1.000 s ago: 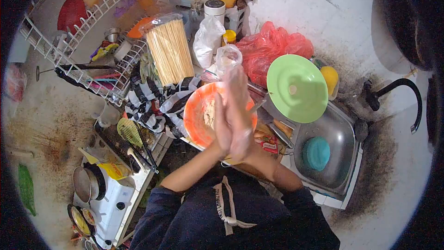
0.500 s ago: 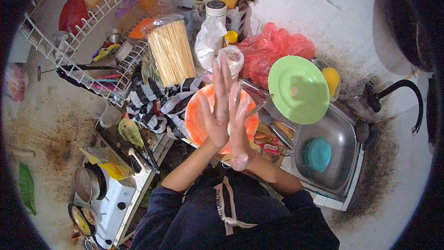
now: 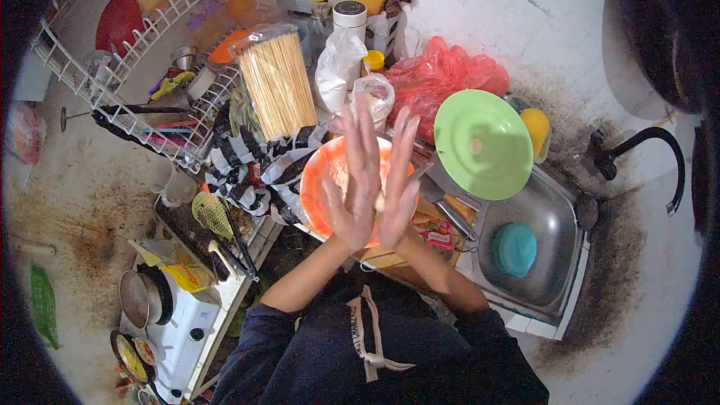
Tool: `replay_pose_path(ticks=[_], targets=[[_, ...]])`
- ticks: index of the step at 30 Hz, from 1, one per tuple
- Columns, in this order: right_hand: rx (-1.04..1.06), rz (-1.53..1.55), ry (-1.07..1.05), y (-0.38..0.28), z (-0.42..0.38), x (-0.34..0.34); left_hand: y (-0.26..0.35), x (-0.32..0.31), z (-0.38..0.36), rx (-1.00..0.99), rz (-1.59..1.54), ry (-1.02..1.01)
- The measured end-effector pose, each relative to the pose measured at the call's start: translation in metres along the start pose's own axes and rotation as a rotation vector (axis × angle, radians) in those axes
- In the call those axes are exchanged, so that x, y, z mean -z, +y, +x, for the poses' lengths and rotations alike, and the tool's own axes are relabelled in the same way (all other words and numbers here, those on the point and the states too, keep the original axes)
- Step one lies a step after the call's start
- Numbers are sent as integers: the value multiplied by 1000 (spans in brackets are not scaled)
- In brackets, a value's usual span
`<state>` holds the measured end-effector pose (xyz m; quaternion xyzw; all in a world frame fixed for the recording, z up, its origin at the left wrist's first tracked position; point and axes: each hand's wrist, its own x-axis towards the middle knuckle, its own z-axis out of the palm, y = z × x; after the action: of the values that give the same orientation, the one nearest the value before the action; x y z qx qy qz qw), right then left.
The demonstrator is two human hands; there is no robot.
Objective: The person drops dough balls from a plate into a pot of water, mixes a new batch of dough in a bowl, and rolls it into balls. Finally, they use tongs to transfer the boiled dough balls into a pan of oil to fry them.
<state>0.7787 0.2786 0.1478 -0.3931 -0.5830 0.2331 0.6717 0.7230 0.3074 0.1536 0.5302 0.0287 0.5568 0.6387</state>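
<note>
My left hand (image 3: 354,199) and my right hand (image 3: 397,191) face each other palm to palm over an orange-and-white bowl (image 3: 315,206). Their fingers are stretched out and point away from me, with a whitish coating on the skin. A small pale ball of dough (image 3: 380,201) shows in the gap between the palms, held by both hands. Inside the bowl lies some pale mixture (image 3: 340,175), mostly covered by the hands.
At the right, a green plate (image 3: 484,142) leans by the steel sink (image 3: 551,255), which holds a turquoise bowl (image 3: 515,250). A knife (image 3: 454,217) lies beside the orange-and-white bowl. Bundled skewers (image 3: 277,82) and a red plastic bag (image 3: 442,75) stand behind; a stove (image 3: 184,330) is left.
My right hand has slid forward, away from my body, along the left palm. The palms now stand slightly further apart. The bowl and surroundings stay put.
</note>
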Motion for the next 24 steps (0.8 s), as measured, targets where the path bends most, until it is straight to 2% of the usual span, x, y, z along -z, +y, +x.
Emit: replay_pose_path(ticks=[2, 3, 5, 9, 10, 12, 14, 15, 17, 19, 20, 21, 23, 24], targets=[[66, -16, 78, 2, 14, 6, -3, 0, -14, 57, 226, -96], [133, -29, 148, 0, 19, 7, -5, -3, -17, 54, 226, -97], [102, 21, 174, -12, 12, 2, -9, -11, -20, 213, 142, 14], [52, -280, -2, -2, -18, -1, -2, -4, 4, 67, -84, 52], [41, -352, -48, -1, -21, -3, 1, 0, 8, 13, -204, 16], [28, -426, -96, 0, -18, -1, 10, -2, 8, 13, -189, -52], [79, -262, 45, -10, 6, 6, 7, -2, 0, 71, -99, -210], [109, -179, 117, -17, 13, 10, 3, -6, -6, 71, -102, -215], [131, -242, 146, -36, 16, 8, -4, -16, -12, 240, 34, -223], [68, -340, 120, -52, 10, -4, -1, -22, -3, 254, -21, -153], [295, -390, -2, -23, 5, 5, 1, -25, 4, 265, -73, -79], [203, -378, -95, -15, -19, 15, 1, -28, 11, 267, -76, -86], [241, -585, -52, -6, -18, 24, 0, -33, 24, 13, -241, -106], [0, -916, 10, -6, -17, 35, -2, -37, 23, 16, -242, -110]])
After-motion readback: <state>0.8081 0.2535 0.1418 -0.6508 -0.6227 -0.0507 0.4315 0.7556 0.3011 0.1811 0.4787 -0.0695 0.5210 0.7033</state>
